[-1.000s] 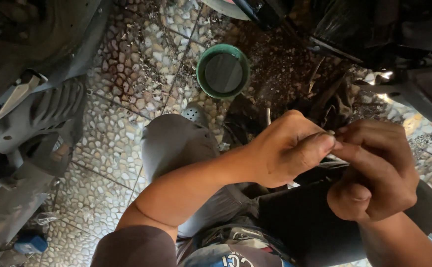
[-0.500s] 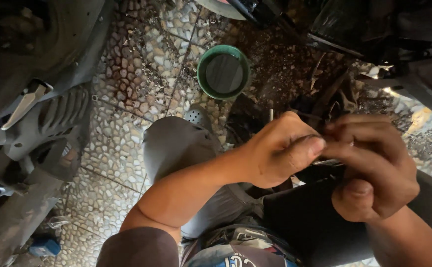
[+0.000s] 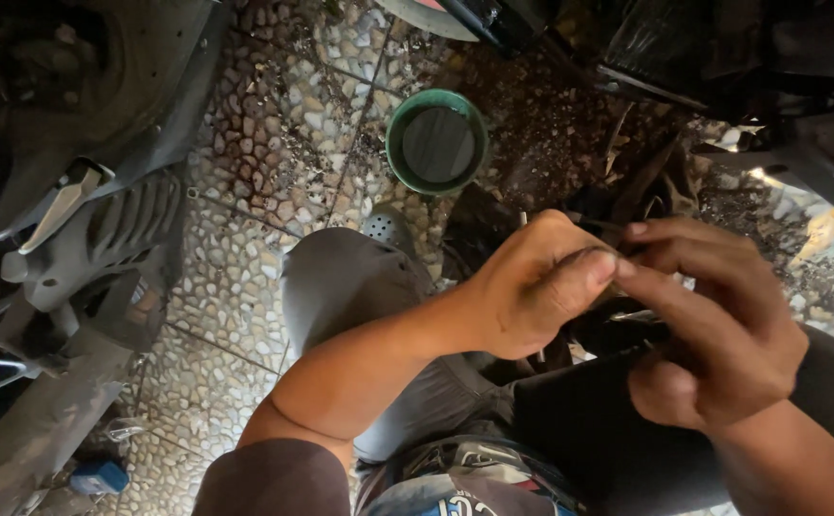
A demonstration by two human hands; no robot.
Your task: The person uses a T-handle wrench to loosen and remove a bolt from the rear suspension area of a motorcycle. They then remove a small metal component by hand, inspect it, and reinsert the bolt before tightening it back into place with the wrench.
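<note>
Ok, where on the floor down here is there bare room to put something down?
The clearest patch is the pebbled floor between the grey machine casing and the grey-trousered knee, reaching up left of the green bowl. Right of the bowl it is crowded with dark debris, and both hands, left hand and right hand, fill the space there.

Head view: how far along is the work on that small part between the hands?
Done: nothing finished shows. In hand: left hand and right hand meet fingertip to fingertip on a thin metal piece, mostly hidden. Left: unclear; the green bowl sits untouched on the pebbled floor.
</note>
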